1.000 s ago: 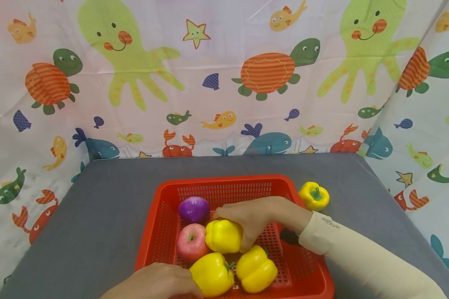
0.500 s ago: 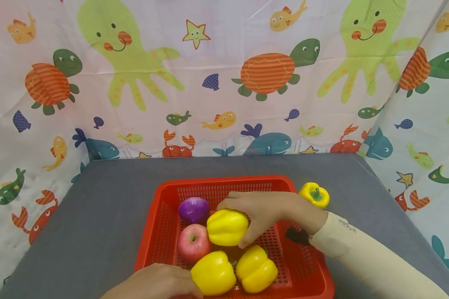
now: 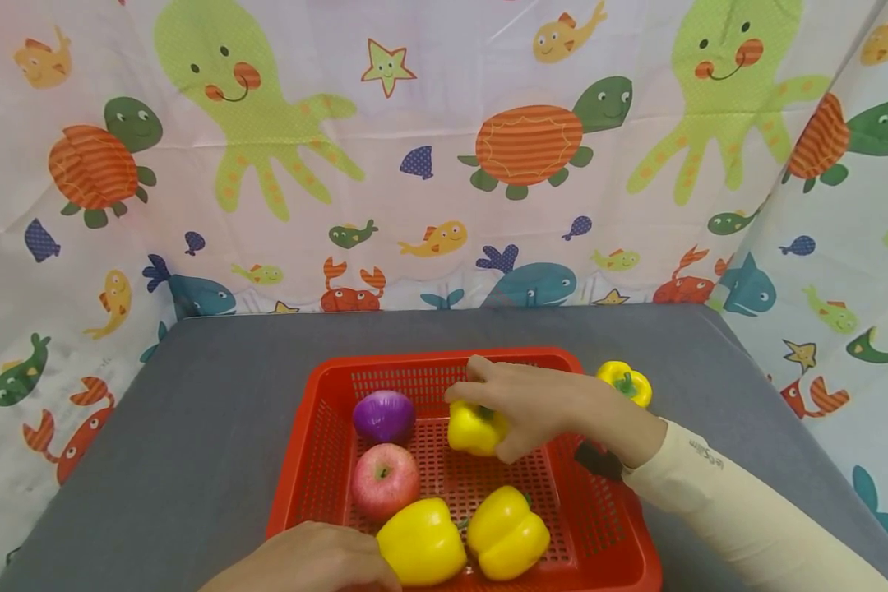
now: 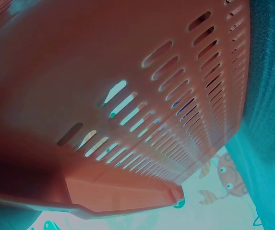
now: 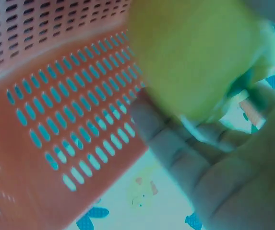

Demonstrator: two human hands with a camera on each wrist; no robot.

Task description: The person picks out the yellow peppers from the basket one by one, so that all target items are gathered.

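My right hand [image 3: 529, 403] grips a yellow bell pepper [image 3: 474, 432] above the floor of the red plastic basket [image 3: 307, 444], toward its back. In the right wrist view, fingers curl beneath the bell pepper [image 5: 190, 62], with its green stem facing the palm. My left hand [image 3: 311, 559] bends over the basket's front left rim; its fingertips are hidden. Beside it lies a yellow bell pepper [image 3: 422, 543], with another bell pepper [image 3: 508, 534] to the right. A pink-red apple [image 3: 386, 483] and a purple onion [image 3: 384, 416] line the left side.
Another yellow bell pepper [image 3: 625, 382] stands on the grey table [image 3: 222, 395], just outside the basket's right back corner. Behind the table hangs a curtain [image 3: 444, 107] printed with sea animals. The basket's slotted wall [image 4: 127, 110] fills the left wrist view.
My right hand has lifted the yellow bell pepper from beside the apple and carried it back and rightward, turning its stem upward. The left hand keeps its place.
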